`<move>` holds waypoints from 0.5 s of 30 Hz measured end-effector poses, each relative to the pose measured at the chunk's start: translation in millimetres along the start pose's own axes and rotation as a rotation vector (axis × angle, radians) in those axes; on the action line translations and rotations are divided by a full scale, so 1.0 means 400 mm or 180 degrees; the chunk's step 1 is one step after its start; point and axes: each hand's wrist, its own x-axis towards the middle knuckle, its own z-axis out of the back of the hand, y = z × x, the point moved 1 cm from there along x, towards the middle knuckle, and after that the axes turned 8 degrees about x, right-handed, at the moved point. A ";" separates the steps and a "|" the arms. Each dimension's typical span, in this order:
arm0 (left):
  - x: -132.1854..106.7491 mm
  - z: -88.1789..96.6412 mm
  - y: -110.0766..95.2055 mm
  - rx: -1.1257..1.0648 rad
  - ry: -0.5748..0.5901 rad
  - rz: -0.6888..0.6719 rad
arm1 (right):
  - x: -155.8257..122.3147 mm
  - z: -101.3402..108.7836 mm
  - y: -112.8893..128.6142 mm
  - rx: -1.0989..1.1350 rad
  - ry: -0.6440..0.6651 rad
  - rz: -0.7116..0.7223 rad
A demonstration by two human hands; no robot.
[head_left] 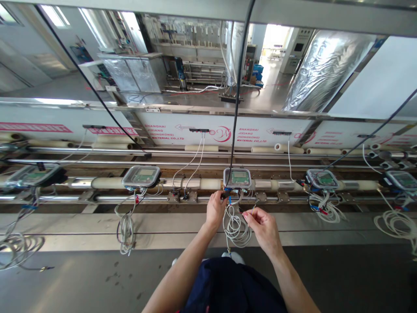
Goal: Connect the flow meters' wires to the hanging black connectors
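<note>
In front of me is a meter with a clear-lidded housing (237, 178), mounted on the pipe run, with a green circuit board inside. My left hand (215, 212) is just below its left corner, fingers closed around a small black connector (224, 194). Lower and to the right, my right hand (264, 228) pinches a thin dark wire (241, 210) between thumb and forefinger. A coil of pale grey cable (237, 232) hangs between both hands. A black cable (237, 87) drops from above to the meter; its lower end is partly hidden near my left fingers.
Similar meters stand along the rail, one left (141, 176) and one right (322, 179), each with hanging cable coils (126, 232). Behind them run steel rods (176, 164) and a panel with black terminal strips (199, 130). A metal ledge (182, 239) lies below.
</note>
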 end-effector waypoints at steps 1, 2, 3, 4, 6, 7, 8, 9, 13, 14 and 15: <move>-0.004 0.004 -0.004 -0.0020 0.0042 0.0061 | -0.003 0.001 0.000 -0.0035 -0.0032 -0.0008; -0.013 0.011 -0.009 -0.0101 0.0121 0.0136 | -0.006 0.002 0.000 -0.0084 -0.0062 -0.0004; -0.024 0.019 -0.016 -0.0280 0.0228 0.0239 | -0.009 0.002 0.000 -0.0138 -0.0096 0.0012; -0.037 0.028 -0.025 -0.0548 0.0339 0.0359 | -0.012 0.002 0.001 -0.0197 -0.0130 0.0037; -0.066 0.049 -0.045 -0.1221 0.0531 0.0605 | -0.017 -0.001 0.005 -0.0331 -0.0184 0.0135; -0.079 0.059 -0.057 -0.1538 0.0581 0.0707 | -0.020 -0.004 0.008 -0.0411 -0.0214 0.0221; -0.090 0.070 -0.070 -0.1776 0.0605 0.0783 | -0.021 -0.009 0.013 -0.0500 -0.0245 0.0330; -0.100 0.081 -0.082 -0.1953 0.0618 0.0850 | -0.023 -0.014 0.019 -0.0593 -0.0272 0.0471; -0.124 0.116 -0.125 -0.2256 0.0629 0.0947 | -0.029 -0.039 0.051 -0.0736 -0.0254 0.1147; -0.128 0.123 -0.134 -0.2259 0.0604 0.0954 | -0.030 -0.046 0.060 -0.0704 -0.0208 0.1251; -0.132 0.129 -0.142 -0.2271 0.0565 0.0967 | -0.032 -0.052 0.068 -0.0666 -0.0153 0.1312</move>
